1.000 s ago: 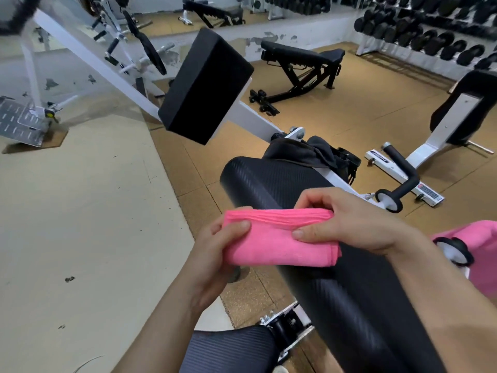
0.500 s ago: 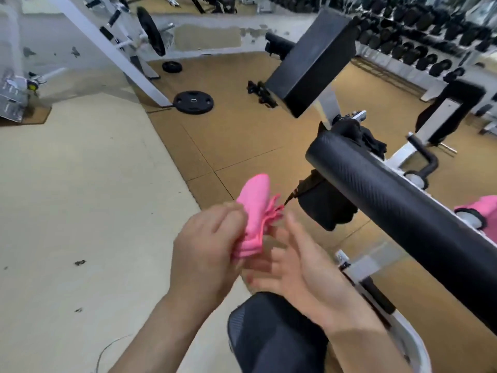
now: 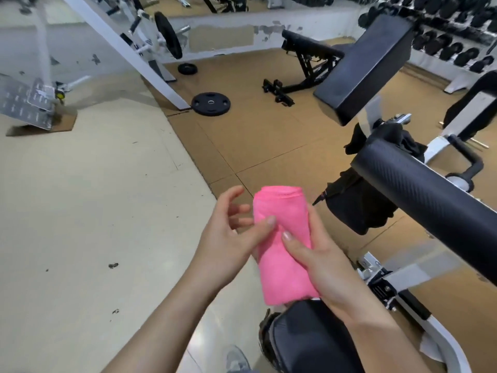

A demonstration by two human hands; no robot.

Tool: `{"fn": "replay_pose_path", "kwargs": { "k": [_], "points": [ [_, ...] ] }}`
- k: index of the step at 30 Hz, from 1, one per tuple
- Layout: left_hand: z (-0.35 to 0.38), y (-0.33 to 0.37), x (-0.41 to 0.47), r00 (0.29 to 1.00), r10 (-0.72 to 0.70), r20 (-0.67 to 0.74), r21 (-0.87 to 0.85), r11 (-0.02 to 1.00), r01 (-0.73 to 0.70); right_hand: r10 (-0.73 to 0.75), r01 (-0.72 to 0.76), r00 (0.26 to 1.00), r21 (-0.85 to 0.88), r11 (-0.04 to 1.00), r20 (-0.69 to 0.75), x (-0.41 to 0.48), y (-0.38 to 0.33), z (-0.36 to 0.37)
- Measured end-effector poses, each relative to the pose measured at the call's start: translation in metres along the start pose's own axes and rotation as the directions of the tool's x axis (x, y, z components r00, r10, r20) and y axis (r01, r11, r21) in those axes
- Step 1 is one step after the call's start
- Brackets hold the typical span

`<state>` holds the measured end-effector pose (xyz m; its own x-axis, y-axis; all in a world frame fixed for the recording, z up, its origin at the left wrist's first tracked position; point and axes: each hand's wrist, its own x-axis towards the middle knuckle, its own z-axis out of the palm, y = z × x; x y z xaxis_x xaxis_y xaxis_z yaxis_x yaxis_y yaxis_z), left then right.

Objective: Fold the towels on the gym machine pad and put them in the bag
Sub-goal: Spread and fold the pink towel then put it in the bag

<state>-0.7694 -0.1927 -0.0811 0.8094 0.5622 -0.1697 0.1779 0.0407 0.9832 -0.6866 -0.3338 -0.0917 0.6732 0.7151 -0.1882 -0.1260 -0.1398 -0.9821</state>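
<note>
A folded pink towel (image 3: 282, 254) is held in the air, left of the black gym machine pad (image 3: 430, 195). My right hand (image 3: 320, 262) grips the towel from the right, thumb across its front. My left hand (image 3: 231, 232) touches the towel's left edge with the thumb, its other fingers spread loosely. A black bag (image 3: 360, 208) hangs under the pad's far end, just right of the towel.
A black seat pad (image 3: 309, 337) sits below the towel. A square black pad (image 3: 368, 65) stands on the machine's white frame (image 3: 441, 337). On the floor lie weight plates (image 3: 211, 103) and a bench (image 3: 309, 49). Dumbbell racks (image 3: 451, 36) line the right wall.
The towel was lifted off the pad and carried left. It passed from my left hand's grip to my right hand, and now points lengthwise away from me. The view swung left.
</note>
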Motion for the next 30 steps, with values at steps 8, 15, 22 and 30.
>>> {"fn": "replay_pose_path", "kwargs": {
  "k": [8,15,22,30],
  "points": [
    [-0.039,0.029,0.131,0.997,-0.003,0.074,0.003,1.0,0.002,0.022,-0.037,0.981,0.074,0.997,0.191,0.112,-0.019,0.005],
    [-0.058,0.064,0.309,0.983,0.076,-0.169,0.103,0.993,-0.059,0.057,-0.036,0.996,0.259,0.965,-0.073,0.275,-0.058,-0.013],
    [-0.044,0.084,0.451,0.993,-0.115,0.03,0.091,0.99,0.112,0.024,0.071,0.947,0.282,0.957,-0.32,0.396,-0.109,-0.036],
    [-0.021,0.107,0.601,0.844,0.325,0.427,0.157,0.892,-0.423,0.279,0.1,0.816,0.598,0.795,-0.506,0.518,-0.127,-0.099]
  ]
}}
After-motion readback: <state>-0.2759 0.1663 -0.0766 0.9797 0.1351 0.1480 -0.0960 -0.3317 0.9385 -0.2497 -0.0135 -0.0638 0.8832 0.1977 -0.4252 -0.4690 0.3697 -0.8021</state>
